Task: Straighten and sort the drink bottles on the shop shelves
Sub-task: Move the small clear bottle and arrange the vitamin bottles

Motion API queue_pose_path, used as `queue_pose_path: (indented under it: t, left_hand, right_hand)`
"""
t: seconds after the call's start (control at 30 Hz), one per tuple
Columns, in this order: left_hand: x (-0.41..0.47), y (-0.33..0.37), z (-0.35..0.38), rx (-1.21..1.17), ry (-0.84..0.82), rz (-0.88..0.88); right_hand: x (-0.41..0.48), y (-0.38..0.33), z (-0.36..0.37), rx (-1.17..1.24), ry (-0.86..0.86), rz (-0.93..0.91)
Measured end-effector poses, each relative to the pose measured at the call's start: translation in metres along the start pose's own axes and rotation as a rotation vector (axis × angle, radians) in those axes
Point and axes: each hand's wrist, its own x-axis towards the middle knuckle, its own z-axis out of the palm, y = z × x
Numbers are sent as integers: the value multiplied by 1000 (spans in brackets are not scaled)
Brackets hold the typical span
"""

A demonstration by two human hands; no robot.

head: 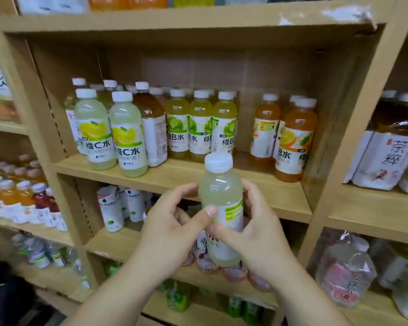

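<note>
A pale lemon drink bottle [220, 191] with a white cap stands upright in front of the shelf, held between both hands. My left hand [172, 229] pinches its label with thumb and fingers. My right hand [252, 231] wraps its right side and back. On the wooden shelf [179, 175] behind it stand two matching pale lemon bottles [111, 130] at the left, a brown tea bottle [151, 123], three yellow-green bottles [200, 123] in the middle and orange bottles [292, 137] at the right. A bare gap lies between the green and orange groups.
Shelves below hold white-labelled bottles [113, 208] and green bottles [177, 297]. Tea bottles [386, 151] fill the bay at the right, with large clear jugs [346, 269] under them. Orange and red drinks [21, 198] line the bay at the left.
</note>
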Motion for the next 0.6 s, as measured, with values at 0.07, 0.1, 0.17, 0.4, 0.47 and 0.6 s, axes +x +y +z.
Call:
queue_pose_path:
  t: [0.07, 0.1, 0.17, 0.4, 0.47, 0.6]
  left_hand:
    - [11, -3, -25, 122, 15, 45]
    - [19, -4, -37, 166, 26, 60]
    - [35, -6, -59, 204, 48, 81]
    - [80, -10, -113, 333, 184, 139]
    - [89, -16, -123, 351, 239, 152]
    - [104, -24, -135, 378, 329, 168]
  right_hand:
    - [18, -10, 11, 25, 39, -24]
    - [27, -14, 16, 37, 65, -31]
    - [48, -18, 25, 54, 123, -33]
    - [107, -22, 54, 96, 171, -50]
    - [118, -20, 62, 95, 185, -59]
    - [137, -11, 74, 103, 159, -71]
